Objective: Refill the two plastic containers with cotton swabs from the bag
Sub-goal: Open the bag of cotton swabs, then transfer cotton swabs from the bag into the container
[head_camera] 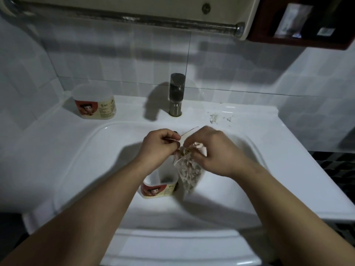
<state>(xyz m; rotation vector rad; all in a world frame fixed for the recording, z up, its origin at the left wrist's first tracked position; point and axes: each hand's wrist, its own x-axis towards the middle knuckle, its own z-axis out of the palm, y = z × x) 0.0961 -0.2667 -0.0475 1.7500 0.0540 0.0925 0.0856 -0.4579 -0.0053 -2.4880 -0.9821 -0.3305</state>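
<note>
The left hand (159,145) and right hand (213,150) are pinching the bag (190,182) by its top with curled fingers (173,137), in front of the faucet (176,93). A hard tear is risking swabs (187,167) spilling into the sink (76,150), past the open, seemingly empty container (159,190) also in front of the faucet. The second container (95,102) is sitting left of the faucet, contents unclear.

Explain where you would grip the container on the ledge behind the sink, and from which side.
Grip the container across its two side walls, just above the label, coming from the front. It stands upright in the corner, with the wall close behind it and to its left, so only the front and the side toward the faucet look free for fingers.
</note>
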